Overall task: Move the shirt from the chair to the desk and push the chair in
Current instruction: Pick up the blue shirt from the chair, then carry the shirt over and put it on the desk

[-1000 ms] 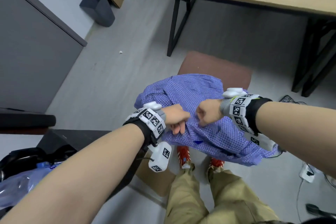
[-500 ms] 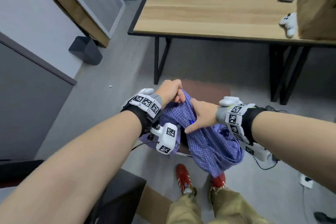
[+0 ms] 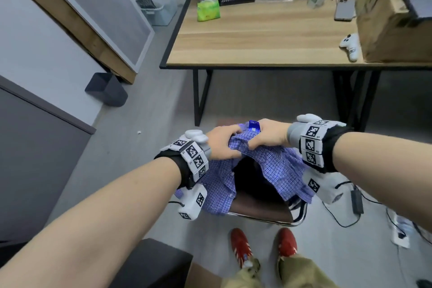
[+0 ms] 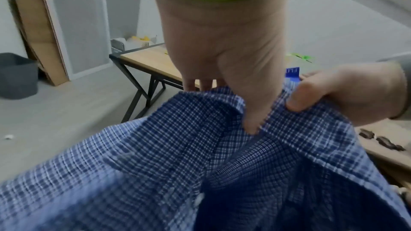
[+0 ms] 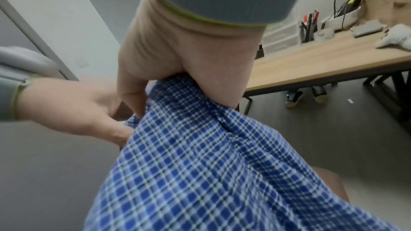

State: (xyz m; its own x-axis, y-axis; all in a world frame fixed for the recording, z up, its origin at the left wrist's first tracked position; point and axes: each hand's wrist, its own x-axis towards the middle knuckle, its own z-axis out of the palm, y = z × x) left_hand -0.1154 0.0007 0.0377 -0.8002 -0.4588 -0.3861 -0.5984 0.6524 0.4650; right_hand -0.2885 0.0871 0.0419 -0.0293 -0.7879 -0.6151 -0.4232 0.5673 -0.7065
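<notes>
A blue checked shirt (image 3: pixel 275 168) hangs bunched from both my hands, above the brown chair (image 3: pixel 259 208). My left hand (image 3: pixel 224 145) grips its upper edge on the left, thumb pressed into the cloth (image 4: pixel 251 122). My right hand (image 3: pixel 268 135) grips the fabric close beside it, near a small blue label (image 3: pixel 254 127). In the right wrist view the shirt (image 5: pixel 200 164) drapes down from my right hand (image 5: pixel 177 80). The wooden desk (image 3: pixel 261 37) stands ahead, beyond the chair; the shirt (image 4: pixel 200 164) is short of it.
On the desk lie a green packet (image 3: pixel 208 10), a phone (image 3: pixel 344 10), a white game controller (image 3: pixel 350 46), a cardboard box (image 3: pixel 392 18) and drawers at the back. A dark bin (image 3: pixel 106 92) sits by the left wall. Cables and a power strip (image 3: pixel 401 232) lie on the floor at right.
Both hands have lifted the shirt off the chair seat and carried it up and forward; the chair's seat now shows below. My view has tilted up toward the desk.
</notes>
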